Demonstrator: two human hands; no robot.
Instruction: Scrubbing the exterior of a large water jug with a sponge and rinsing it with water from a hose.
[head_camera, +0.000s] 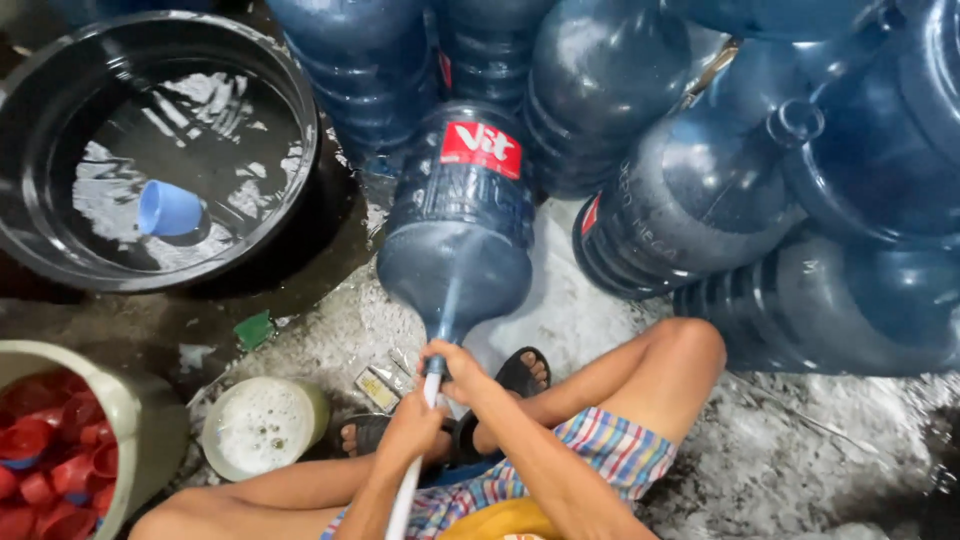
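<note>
Bottles (700, 190), big, blue, heaped across the top and right, crowding the wet, foamy floor (800, 440). Black basin (290, 110) of water at left, small blue cup (168, 209) afloat. Tilted blue bottle (458, 235), neck down toward the lap, mouth at the right hand (452, 362), fingers clamped around neck and white rod (405, 500). Left hand (410, 425) lower, closed on the rod. Bucket (150, 420) of red caps (40, 470), foamy tub (262, 425) nearby.
</note>
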